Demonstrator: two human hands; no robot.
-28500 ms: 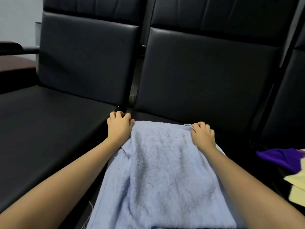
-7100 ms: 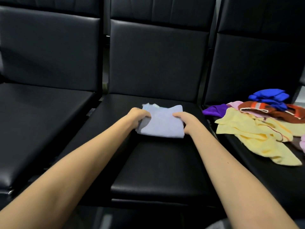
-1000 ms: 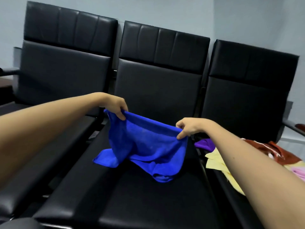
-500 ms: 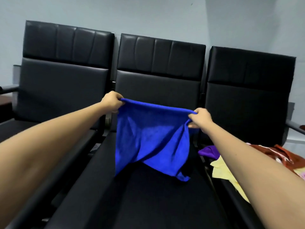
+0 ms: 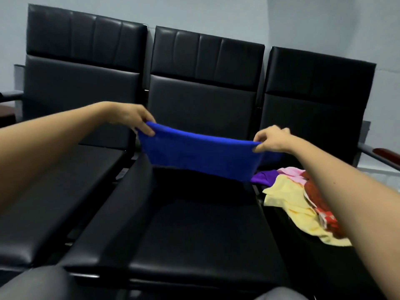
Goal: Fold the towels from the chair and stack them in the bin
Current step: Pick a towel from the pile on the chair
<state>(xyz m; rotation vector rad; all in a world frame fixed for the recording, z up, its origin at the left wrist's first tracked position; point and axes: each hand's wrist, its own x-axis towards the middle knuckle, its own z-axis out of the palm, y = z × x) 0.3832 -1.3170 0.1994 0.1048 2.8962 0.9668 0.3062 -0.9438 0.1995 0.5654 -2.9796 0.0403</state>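
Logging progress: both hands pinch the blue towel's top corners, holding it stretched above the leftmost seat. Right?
Not quite. The head view shows the left hand and right hand pinching the blue towel stretched above the middle seat, not the leftmost one.

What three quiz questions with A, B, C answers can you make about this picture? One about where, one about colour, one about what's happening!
1. Where is the towel pile?
A. Left chair
B. Middle chair
C. The right chair

2. What colour is the held towel?
A. Yellow
B. Blue
C. Pink

3. How is the held towel right now?
A. Stretched in the air between the left hand and right hand
B. Folded flat on a seat
C. Dropped on the floor

Answers:
1 C, the jumbled towels lie on the right chair's seat.
2 B, it is bright blue.
3 A, each hand pinches a top corner and the towel hangs above the seat.
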